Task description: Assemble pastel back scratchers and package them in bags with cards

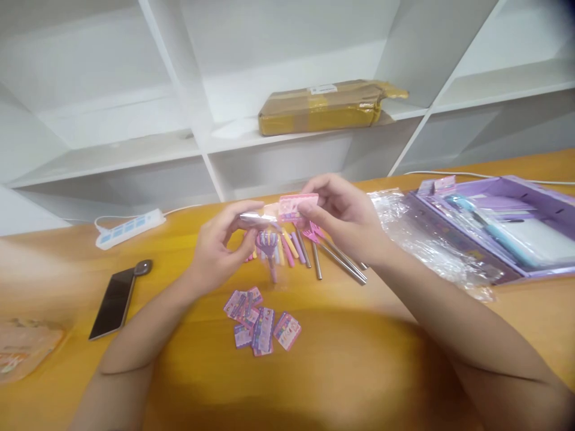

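My left hand [223, 245] is closed, thumb against fingers, on the edge of a small clear plastic bag [269, 211] that catches the light. Pinched between the thumb and fingers of my right hand [345, 218] is a small pink printed card [291, 206], held at the bag; whether it is inside cannot be told. Just below the hands is a purple long-handled piece [271, 254] with a wide striped head, its kind unclear. Behind it lie several coloured sticks [287, 248] and metal tubes [344, 263], some with pink fork-like ends. Nearer me is a loose pile of printed cards [263, 329].
On the right stand an open purple box [521, 191] with packed contents and crumpled clear plastic wrap [417, 239]. At left lie a power strip [130, 228], a black phone-like slab [114, 302] and a dark mouse-like object [143, 267]. A taped carton [321, 109] sits on the shelf.
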A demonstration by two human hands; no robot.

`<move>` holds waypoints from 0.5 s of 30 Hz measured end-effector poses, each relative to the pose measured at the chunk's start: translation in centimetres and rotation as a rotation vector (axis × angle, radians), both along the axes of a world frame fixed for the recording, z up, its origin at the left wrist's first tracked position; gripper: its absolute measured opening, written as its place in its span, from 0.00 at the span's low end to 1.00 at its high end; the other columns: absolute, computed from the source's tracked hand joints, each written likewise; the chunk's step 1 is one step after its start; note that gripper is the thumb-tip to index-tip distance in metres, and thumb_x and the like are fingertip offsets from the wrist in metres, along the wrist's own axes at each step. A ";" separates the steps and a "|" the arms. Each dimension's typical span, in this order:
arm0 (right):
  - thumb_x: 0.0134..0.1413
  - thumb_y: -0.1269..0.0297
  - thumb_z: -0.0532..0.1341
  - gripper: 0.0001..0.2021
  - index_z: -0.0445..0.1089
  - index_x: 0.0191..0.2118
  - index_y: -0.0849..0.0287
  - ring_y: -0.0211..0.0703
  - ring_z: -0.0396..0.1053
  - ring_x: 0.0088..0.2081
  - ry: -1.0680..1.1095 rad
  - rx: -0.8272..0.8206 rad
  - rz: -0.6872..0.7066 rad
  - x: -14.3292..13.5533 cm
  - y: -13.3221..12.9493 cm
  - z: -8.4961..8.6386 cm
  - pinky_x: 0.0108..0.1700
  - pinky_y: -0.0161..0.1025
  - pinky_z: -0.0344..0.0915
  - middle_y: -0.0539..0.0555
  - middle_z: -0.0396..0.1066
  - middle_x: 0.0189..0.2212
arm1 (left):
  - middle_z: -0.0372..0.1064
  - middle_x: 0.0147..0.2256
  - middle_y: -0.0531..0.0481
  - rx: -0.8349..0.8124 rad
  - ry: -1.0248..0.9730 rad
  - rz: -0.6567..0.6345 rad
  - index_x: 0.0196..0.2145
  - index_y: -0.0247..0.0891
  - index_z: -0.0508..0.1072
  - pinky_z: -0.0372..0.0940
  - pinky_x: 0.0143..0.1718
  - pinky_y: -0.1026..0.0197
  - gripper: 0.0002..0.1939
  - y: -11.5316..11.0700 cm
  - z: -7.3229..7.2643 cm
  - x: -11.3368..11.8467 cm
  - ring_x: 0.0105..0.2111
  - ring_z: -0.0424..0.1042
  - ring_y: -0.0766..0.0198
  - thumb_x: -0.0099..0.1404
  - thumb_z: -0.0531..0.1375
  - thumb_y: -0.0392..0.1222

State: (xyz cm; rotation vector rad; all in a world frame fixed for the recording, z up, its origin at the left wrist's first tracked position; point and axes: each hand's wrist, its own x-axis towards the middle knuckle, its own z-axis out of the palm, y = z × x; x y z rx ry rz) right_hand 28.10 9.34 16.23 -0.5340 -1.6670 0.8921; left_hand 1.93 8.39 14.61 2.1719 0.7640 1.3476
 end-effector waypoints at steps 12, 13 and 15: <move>0.71 0.68 0.65 0.04 0.72 0.41 0.53 0.41 0.81 0.43 -0.365 0.997 -0.236 -0.2 0.7 -1.6 0.42 0.42 0.81 0.49 0.82 0.41 | 0.79 0.55 0.44 -0.020 -0.009 -0.034 0.66 0.47 0.74 0.79 0.52 0.57 0.23 0.0 -0.1 -0.1 0.51 0.82 0.58 0.75 0.66 0.37; 0.71 0.69 0.65 0.04 0.72 0.41 0.53 0.41 0.81 0.44 -0.397 1.072 -0.234 -0.2 0.6 -1.6 0.43 0.42 0.82 0.49 0.82 0.42 | 0.79 0.55 0.44 -0.020 -0.006 -0.037 0.66 0.47 0.74 0.79 0.53 0.57 0.24 0.0 -0.1 -0.1 0.51 0.82 0.58 0.75 0.65 0.37; 0.70 0.71 0.64 0.05 0.73 0.41 0.54 0.42 0.82 0.47 -0.413 1.188 -0.271 -0.4 0.3 -1.4 0.45 0.43 0.83 0.49 0.82 0.44 | 0.79 0.55 0.44 -0.013 -0.002 -0.040 0.67 0.47 0.73 0.79 0.53 0.57 0.25 0.1 0.0 -0.1 0.52 0.82 0.58 0.75 0.65 0.36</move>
